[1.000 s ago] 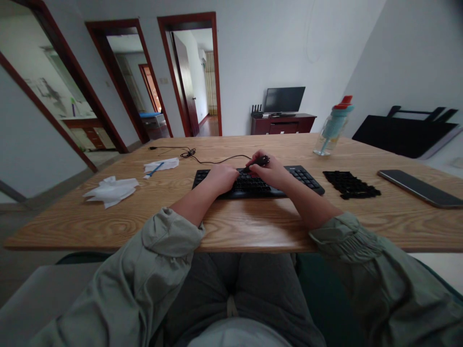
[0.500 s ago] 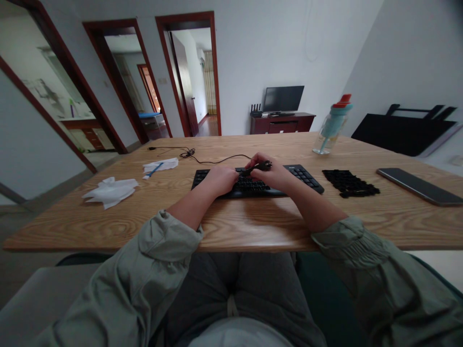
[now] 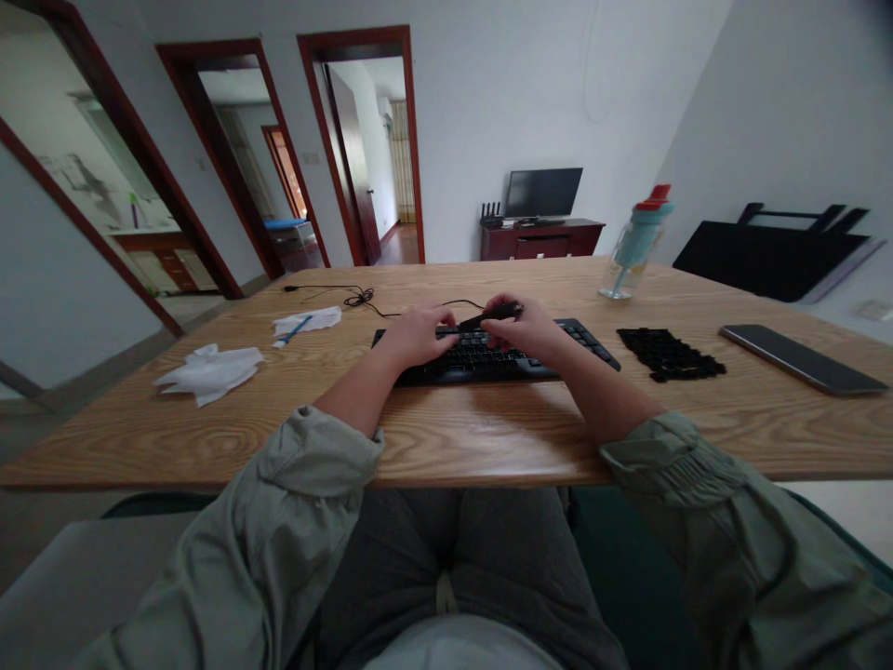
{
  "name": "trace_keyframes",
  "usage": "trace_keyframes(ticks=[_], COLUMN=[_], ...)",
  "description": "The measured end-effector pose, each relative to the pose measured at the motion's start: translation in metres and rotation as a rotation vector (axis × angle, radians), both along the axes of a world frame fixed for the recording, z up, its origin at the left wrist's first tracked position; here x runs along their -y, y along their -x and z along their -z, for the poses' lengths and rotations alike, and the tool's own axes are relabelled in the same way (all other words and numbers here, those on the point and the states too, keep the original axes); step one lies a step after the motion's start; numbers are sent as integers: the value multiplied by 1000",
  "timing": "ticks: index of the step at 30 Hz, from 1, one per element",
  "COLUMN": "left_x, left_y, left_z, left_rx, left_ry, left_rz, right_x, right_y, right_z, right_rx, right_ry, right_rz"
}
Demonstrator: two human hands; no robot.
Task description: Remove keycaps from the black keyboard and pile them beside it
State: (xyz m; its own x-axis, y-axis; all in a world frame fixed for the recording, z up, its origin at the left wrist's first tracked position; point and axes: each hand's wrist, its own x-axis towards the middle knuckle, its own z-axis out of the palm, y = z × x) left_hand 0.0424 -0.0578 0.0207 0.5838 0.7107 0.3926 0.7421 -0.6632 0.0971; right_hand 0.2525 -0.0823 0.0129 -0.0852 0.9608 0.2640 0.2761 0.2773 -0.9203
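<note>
A black keyboard (image 3: 579,340) lies on the wooden table (image 3: 460,437) in front of me. My right hand (image 3: 526,330) is closed round a slim black tool (image 3: 499,314) held over the keyboard's top rows. My left hand (image 3: 419,333) rests on the keyboard's left half with fingers curled; its fingertips meet the tool's near end, and I cannot make out whether it holds anything. A pile of loose black keycaps (image 3: 670,354) sits to the right of the keyboard.
White tissues (image 3: 206,368) and a small cloth with a blue stick (image 3: 307,323) lie at the left. The keyboard's cable (image 3: 363,298) runs back left. A water bottle (image 3: 632,247) stands at the back right; a dark phone (image 3: 802,358) lies far right.
Both hands have shifted slightly left along the keyboard. The black tool's outer end has dropped a little and its near end now reaches my left fingertips.
</note>
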Motion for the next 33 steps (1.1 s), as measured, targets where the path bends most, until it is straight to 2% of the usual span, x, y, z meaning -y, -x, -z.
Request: trace_keyframes(ticks=[4,8,12,17,21,26,33], left_x=[0,-1,-4,-8,-14,-19,-18], left_y=[0,-3,-5,-4,-2,2,1], left_z=[-3,-5,-4,1,4,9,9], left_rx=[140,181,164,114,114,202,260], left_ry=[-68,-128,-139,-62,43,86,124], left_rz=[62,47,126,188,126,107,159], right_x=[0,-1,-1,-2,-7,-14,-16], right_y=[-1,-1,4,9,6,0,2], right_z=[-1,-2,-2,-1,2,8,13], right_rx=[54,58,57,37,55,167,155], right_ry=[-108,-151,-183,-167,-171,-185,-199], right_rz=[-35,-46,-98,-130,-65,4,-72])
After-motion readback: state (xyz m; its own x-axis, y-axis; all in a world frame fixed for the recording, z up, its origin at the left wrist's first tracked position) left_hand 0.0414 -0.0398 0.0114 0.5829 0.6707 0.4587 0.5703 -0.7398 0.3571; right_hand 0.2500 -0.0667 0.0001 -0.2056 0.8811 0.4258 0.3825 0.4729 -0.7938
